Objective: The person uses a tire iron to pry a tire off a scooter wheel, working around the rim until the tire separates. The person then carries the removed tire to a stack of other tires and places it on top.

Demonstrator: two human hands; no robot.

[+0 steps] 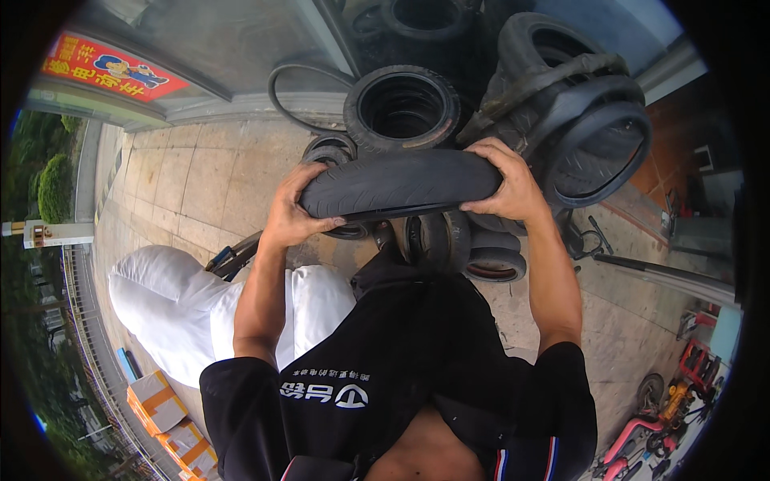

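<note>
Between my two hands a worn black tire (401, 180) is held up in front of me, its tread turned toward the view. My left hand (298, 207) grips its left end, thumb along the lower edge and fingers over the top. On the right end my right hand (513, 183) clasps it the same way. Just beyond it stands a stack of tires (401, 108). Below the held tire, more tires (441, 240) lie on the ground near my feet, partly hidden by it and by my clothes.
A leaning pile of tires (601, 144) stands at the far right beside glass panels. White stuffed sacks (168, 305) lie on the left. Orange and white boxes (158, 405) sit at the lower left. A floor pump (589, 238) is at the right; a pink scooter (638, 433) stands lower right.
</note>
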